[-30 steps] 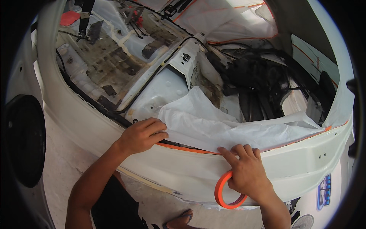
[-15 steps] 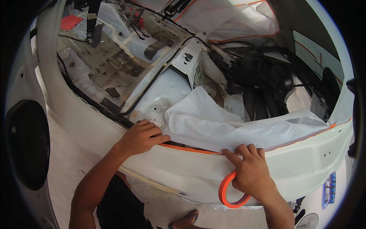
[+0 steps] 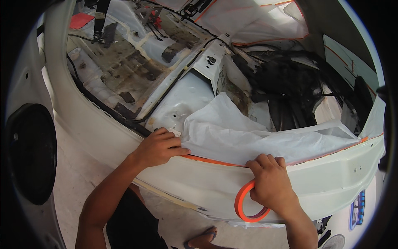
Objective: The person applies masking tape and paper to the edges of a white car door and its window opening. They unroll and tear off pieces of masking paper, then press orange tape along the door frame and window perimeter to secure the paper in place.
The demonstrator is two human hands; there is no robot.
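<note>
A white masking sheet (image 3: 244, 143) hangs over the inner side of the pale car body opening, its lower edge lined by an orange tape strip (image 3: 213, 161). At the sheet's left end my left hand (image 3: 159, 148) is closed over the edge of the opening, fingers curled and one fingertip pressing at the sheet and tape. Farther right, my right hand (image 3: 271, 180) rests closed on the same edge. It holds an orange roll of tape (image 3: 239, 204), which dangles below the palm. The fingertips of my right hand lie against the taped edge.
Inside the body are a stained bare metal floor (image 3: 128, 70), a black cable (image 3: 159, 103) and a heap of black material (image 3: 286, 79). A pale panel with a round black cover (image 3: 33, 153) stands on the left. My sandalled foot (image 3: 202, 237) shows below.
The view has shifted slightly. My right fingers, one stretched along the tape before, are now more curled, and the roll hangs a little differently. My left hand stays at the sheet's end.
</note>
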